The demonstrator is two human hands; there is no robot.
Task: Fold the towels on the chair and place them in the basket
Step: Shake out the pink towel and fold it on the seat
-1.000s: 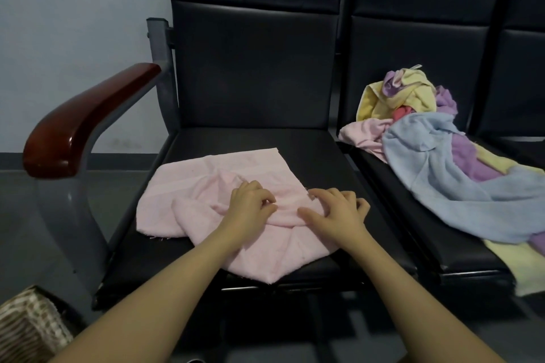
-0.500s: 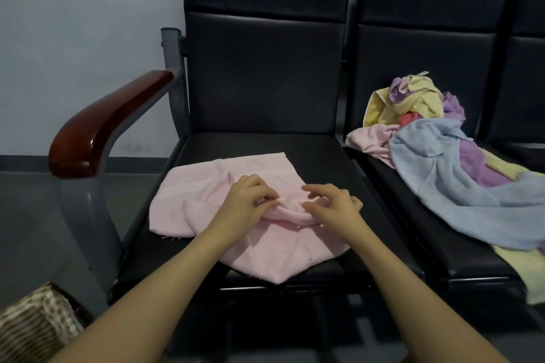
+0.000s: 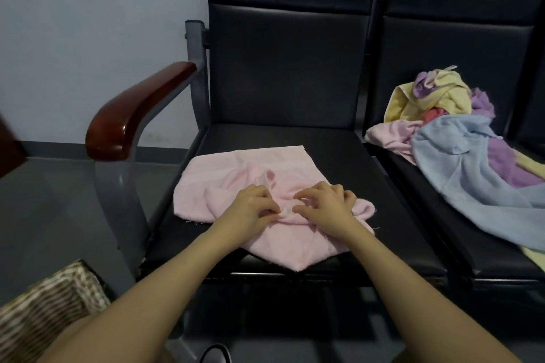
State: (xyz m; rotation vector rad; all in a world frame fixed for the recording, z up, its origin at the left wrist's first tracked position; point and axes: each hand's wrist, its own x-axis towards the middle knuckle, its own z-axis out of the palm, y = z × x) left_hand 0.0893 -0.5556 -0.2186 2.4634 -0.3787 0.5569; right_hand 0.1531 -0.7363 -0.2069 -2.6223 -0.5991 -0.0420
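A pink towel (image 3: 244, 174) lies rumpled on the seat of the black chair (image 3: 339, 156), its near corner hanging just over the seat's front edge. Both hands work at the bunched middle of the cloth. The left hand (image 3: 250, 209) has its fingers curled, thumb and fingertips pinching a ridge of fabric; the right hand (image 3: 327, 206), just beside it, is curled the same way and pinches the cloth from the other side. The ridge between them is drawn into a small pleat.

On the next seat to the right of the chair sits a loose heap of towels (image 3: 460, 150), blue, yellow, purple and pink, not yet folded. A woven basket (image 3: 44, 303) stands on the floor at the chair's near left, below the wooden armrest (image 3: 138, 109).

The towel looks light, soft and limp, so it will likely sag and crease wherever it is not held. Gripping the bunched centre probably only gathers it further; taking two corners along one hem and pulling them apart should spread it flat for a clean fold.
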